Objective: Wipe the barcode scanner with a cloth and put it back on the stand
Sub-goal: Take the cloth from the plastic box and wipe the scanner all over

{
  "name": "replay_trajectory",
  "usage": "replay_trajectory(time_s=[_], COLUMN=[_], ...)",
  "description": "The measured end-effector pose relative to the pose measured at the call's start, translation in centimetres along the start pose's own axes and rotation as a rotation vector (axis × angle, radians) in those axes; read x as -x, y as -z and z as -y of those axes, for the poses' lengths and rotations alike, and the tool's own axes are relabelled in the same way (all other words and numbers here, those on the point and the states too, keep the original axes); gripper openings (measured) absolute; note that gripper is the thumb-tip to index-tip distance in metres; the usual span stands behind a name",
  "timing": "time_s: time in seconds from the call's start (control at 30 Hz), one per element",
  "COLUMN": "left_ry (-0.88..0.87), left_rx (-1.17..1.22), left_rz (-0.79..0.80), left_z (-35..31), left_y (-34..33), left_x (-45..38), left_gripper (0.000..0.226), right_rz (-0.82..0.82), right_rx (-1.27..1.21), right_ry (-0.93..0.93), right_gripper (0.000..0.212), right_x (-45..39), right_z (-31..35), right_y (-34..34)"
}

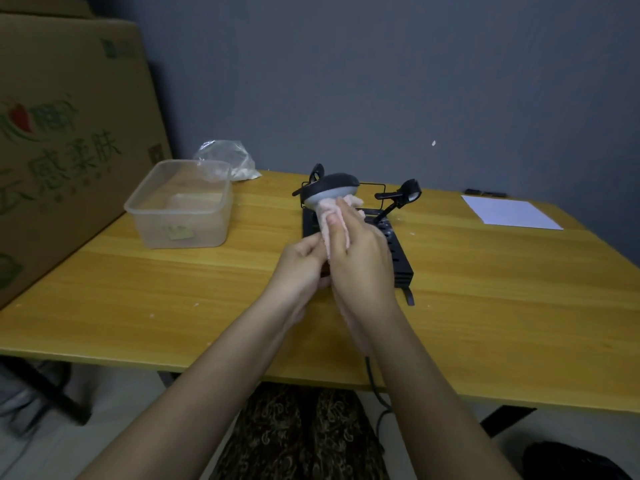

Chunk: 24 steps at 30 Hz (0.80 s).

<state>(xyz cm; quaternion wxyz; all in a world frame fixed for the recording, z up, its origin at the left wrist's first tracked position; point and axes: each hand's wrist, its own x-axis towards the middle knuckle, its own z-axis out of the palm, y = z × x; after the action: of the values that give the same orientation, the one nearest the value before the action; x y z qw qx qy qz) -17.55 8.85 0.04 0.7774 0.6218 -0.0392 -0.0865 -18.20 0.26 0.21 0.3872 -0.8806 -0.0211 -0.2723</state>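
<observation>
The barcode scanner point(329, 188), dark on top and grey beneath, is held upright above the middle of the wooden table. Only its head shows; the handle is wrapped in a pink cloth point(329, 216). My right hand point(360, 254) is closed around the cloth and the handle. My left hand point(301, 265) grips the lower end of the scanner just beside it, the two hands touching. Behind them stands the black stand point(398, 199) with its bent arm and empty cradle, its flat base largely hidden by my hands.
A clear plastic tub point(180, 206) sits at the left of the table point(138, 289), a crumpled plastic bag point(225, 157) behind it. A big cardboard box point(62, 133) leans at far left. White paper point(509, 213) lies at right. A black cable point(374, 379) hangs off the front edge.
</observation>
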Motion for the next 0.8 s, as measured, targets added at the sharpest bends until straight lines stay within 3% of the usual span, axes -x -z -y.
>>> replay_trajectory(time_s=[0.23,0.37,0.5,0.63,0.8], left_ry=[0.005,0.047,0.098,0.119,0.101], left_rx=[0.081,0.1,0.115,0.15,0.172], left_rz=[-0.035,0.007,0.025,0.024,0.005], left_z=[-0.2,-0.3,-0.4,-0.4,-0.2], left_y=[1.1,1.0,0.6,0.8,1.2], left_x=[-0.5,-0.6,-0.7,-0.9,-0.7], left_gripper=[0.024,0.025,0.036,0.038,0.029], right_rz=[0.222,0.16,0.122,0.094,-0.005], right_rx=[-0.255,-0.298,-0.24,0.139,-0.388], right_ry=[-0.056,-0.061,-0.033,0.158,-0.256], right_gripper=[0.039,0.035,0.038,0.04,0.022], right_x=[2.2,3.8,3.3,3.4,1.2], right_z=[-2.4,-3.4,-2.5,-1.8,-0.3], right_y=[1.3,1.6,1.1,0.9,0.6])
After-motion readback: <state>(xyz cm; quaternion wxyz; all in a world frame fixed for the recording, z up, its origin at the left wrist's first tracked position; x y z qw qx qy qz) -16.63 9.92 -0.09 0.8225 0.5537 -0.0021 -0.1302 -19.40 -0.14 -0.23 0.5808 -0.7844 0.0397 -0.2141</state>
